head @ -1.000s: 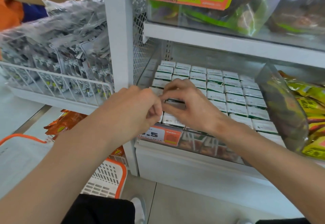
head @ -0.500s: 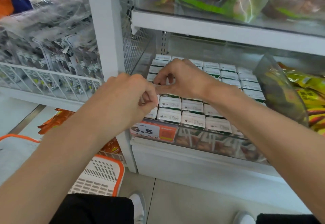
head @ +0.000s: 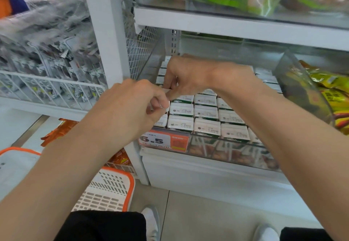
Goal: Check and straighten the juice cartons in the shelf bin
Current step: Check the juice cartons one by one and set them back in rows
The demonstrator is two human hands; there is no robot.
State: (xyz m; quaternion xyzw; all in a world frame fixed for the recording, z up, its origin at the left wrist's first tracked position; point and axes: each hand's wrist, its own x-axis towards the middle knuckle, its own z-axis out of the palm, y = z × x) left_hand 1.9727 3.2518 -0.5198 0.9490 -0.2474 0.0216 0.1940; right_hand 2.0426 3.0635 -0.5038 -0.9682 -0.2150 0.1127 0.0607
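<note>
Nearest, below the shelf bin [head: 226, 151] and to its left, an orange-rimmed white basket [head: 105, 189] stands on the floor beside a white shoe [head: 151, 220]. Both bare forearms reach up towards the bin's left side. The left hand [head: 130, 108] hangs just above the bin's front left corner, its fingers curled together and its fingertips pinching a white carton [head: 166, 90]. The right hand [head: 188, 76] is just behind it, over the left columns, fingers bent down and closed on the same carton; how much of it is lifted cannot be told. An orange price tag [head: 163, 140] sits on the bin's clear front wall. Inside, the juice cartons [head: 205, 112] stand upright in tight rows, tops showing. Yellow snack bags [head: 330, 93] lie right of the bin, silver packets [head: 47, 66] in a wire rack left of it, and a white shelf [head: 226, 25] runs above.
</note>
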